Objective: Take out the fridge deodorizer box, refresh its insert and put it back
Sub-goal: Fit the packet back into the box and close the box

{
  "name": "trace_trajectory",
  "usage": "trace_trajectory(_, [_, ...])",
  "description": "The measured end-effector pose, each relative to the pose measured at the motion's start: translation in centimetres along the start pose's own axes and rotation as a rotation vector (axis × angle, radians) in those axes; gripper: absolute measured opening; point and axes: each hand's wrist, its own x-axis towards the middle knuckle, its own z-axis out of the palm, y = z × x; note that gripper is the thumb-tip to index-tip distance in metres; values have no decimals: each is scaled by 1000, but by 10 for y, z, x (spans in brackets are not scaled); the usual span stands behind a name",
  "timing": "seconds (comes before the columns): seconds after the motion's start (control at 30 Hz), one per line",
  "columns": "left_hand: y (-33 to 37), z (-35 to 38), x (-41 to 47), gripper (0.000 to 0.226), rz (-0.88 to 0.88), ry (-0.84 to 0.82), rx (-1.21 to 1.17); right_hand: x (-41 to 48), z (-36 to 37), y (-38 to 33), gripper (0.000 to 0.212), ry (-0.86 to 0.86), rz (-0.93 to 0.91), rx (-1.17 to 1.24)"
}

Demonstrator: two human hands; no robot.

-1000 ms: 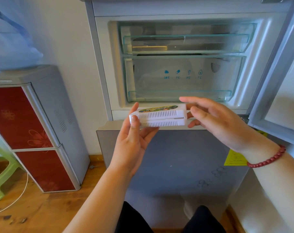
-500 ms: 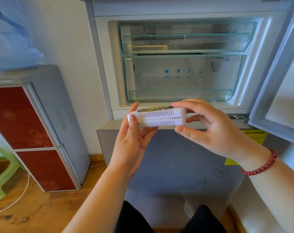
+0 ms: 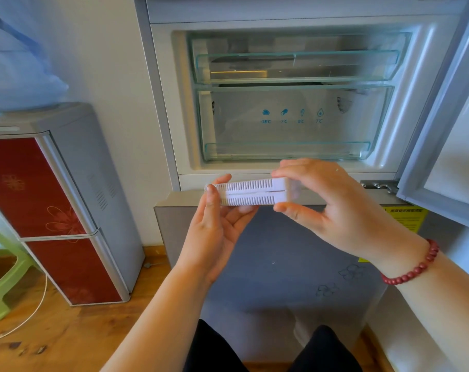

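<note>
- I see the deodorizer box [image 3: 251,194], white with slotted vents, held level in the air in front of the open fridge compartment [image 3: 295,98], outside it and above the closed lower door [image 3: 268,264].
- My left hand [image 3: 214,229] grips the left end of the box, thumb on the front face and fingers behind.
- My right hand [image 3: 332,208] is clamped over the right end, fingers on top and thumb beneath.
- A seam runs lengthwise across the vented face; I cannot tell what the box contains.
- The upper clear drawer [image 3: 297,65] and lower clear drawer [image 3: 289,122] sit closed in the compartment; no contents can be made out through their fronts.
- The water dispenser cabinet [image 3: 67,200] stands at the left, its red doors closed.
</note>
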Motion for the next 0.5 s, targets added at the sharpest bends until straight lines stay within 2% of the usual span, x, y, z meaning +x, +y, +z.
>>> trace_trajectory(0.13, [-5, 3, 1, 67, -42, 5, 13, 2, 1, -8, 39, 40, -122, -106])
trace_trajectory(0.33, [-13, 8, 2, 68, -92, -24, -52, 1, 1, -16, 51, 74, -104, -93])
trace_trajectory(0.5, [-17, 8, 2, 69, -116, -13, -76, 1, 6, -22, 46, 66, -102, -52])
